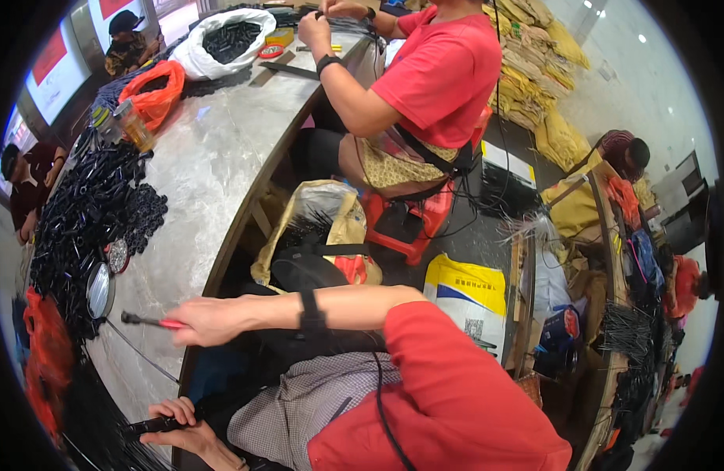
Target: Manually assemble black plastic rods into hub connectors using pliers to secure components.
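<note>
My right hand (209, 322) is closed round a small hammer (146, 319) with a dark head and some red on its handle, raised over the table's edge. Lower in the view, my left hand (191, 430) grips a black tubular piece (151, 426), its fingers wrapped round one end. A bundle of thin black rods (103, 408) lies beyond this hand. Beside the hammer, a thin dark rod (142, 353) slants over the metal tabletop (213, 149). A round metal dish (100, 290) sits by a large heap of small black parts (87, 212).
Another person in a red shirt (448, 71) works at the same table, on a red stool (409, 224). A white sack (220, 43) of black parts, an orange bag (154, 94) and a jar (133, 125) stand on the table. An open sack (279, 235) is beside my right arm.
</note>
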A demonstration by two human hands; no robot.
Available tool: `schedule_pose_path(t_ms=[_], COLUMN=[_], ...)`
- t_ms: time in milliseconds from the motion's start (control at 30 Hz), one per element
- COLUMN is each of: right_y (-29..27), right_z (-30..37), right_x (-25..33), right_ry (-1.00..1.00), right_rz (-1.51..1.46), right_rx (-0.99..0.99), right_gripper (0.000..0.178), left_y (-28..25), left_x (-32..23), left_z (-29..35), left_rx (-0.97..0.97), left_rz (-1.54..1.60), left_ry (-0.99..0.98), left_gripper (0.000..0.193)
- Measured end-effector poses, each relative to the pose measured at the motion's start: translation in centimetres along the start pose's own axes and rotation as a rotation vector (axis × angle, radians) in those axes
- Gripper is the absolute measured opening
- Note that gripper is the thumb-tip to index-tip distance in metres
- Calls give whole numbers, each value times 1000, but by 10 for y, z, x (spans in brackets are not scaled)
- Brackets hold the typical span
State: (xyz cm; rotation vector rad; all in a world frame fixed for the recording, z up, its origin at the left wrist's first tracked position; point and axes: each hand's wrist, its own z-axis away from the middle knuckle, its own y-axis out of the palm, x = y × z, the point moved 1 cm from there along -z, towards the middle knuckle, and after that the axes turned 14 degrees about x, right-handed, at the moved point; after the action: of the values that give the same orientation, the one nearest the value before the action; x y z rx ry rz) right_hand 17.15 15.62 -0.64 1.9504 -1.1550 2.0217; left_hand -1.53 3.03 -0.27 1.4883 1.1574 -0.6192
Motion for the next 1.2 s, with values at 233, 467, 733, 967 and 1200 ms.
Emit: schedule_pose_path(t_ms=[233, 467, 733, 967, 1200], right_y=[-12, -2, 5, 1, 7], right_z=[110, 116, 108, 112, 121], right_x=[79, 86, 85, 90, 105], right_ry=[225, 347, 359, 427, 446], right_rz=[-728, -941, -1018, -994, -1044], right_rx=[426, 617, 634, 684, 635], right_gripper=[32, 42, 44, 41, 29], left_y=[14, 22, 24, 24, 21], left_x=[14, 12, 5, 3, 3], left_z=[-1, 12, 16, 21, 27], left_rx=[-10, 177, 183, 235, 330], left_rz=[286, -55, -80, -17, -118], left_ry=[-191, -181, -173, -138, -174], left_gripper=[77, 91, 94, 90, 97])
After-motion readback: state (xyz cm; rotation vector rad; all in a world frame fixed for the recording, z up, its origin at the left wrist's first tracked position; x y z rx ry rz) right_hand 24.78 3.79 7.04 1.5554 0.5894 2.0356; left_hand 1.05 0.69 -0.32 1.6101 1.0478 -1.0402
